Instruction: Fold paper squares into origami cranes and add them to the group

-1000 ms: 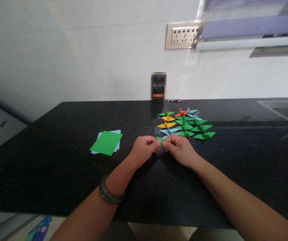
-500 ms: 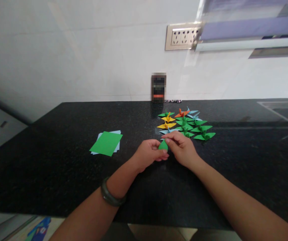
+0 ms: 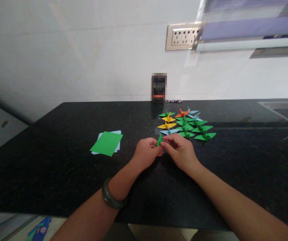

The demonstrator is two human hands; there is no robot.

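Observation:
A small folded green paper piece (image 3: 159,140) is pinched between my two hands above the black counter (image 3: 58,167). My left hand (image 3: 147,152), with a dark bangle on its wrist, is closed on the paper's left side. My right hand (image 3: 180,150) is closed on its right side, fingertips meeting the left hand's. Most of the paper is hidden by my fingers. Just beyond my hands lie several finished paper cranes (image 3: 186,124) in green, yellow, orange and light blue.
A stack of flat paper sheets (image 3: 106,143), green on top over pale blue, lies to the left. A dark box (image 3: 159,87) stands against the back wall, beside a small patterned object (image 3: 174,100). A socket panel (image 3: 182,36) is on the wall. A glass edge shows at far right.
The green piece was turned between my fingers: a broad flap showed half a second ago, now only a narrow tip sticks up. Both hands stayed in nearly the same place.

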